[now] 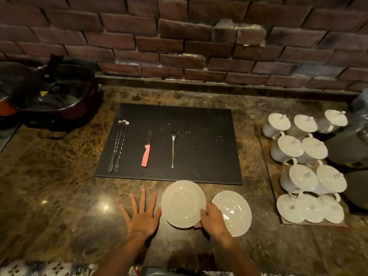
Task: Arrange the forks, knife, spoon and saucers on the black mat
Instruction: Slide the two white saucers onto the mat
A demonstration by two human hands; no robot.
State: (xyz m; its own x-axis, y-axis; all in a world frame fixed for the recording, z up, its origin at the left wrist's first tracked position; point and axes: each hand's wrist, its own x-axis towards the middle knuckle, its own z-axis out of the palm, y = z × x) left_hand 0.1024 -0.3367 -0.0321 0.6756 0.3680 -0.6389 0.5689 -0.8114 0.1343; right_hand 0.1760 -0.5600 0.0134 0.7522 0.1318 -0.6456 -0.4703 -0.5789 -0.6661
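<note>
A black mat (pixel 203 156) lies on the marble counter. On its left part lie two long twisted forks (pixel 117 146) side by side, a knife with a pink handle (pixel 146 149), and a thin long spoon (pixel 172 149). In front of the mat a white saucer (pixel 182 204) is held at its right rim by my right hand (pixel 212 220). A second white saucer (pixel 234 213) lies just right of that hand on the counter. My left hand (pixel 142 213) rests flat with fingers spread, left of the held saucer, its thumb close to the rim.
Several white lidded cups (pixel 306 168) stand on a board at the right, with grey bags behind them. A dark pan with cookware (pixel 51 96) sits at the back left. A brick wall (pixel 179 40) closes the back of the counter.
</note>
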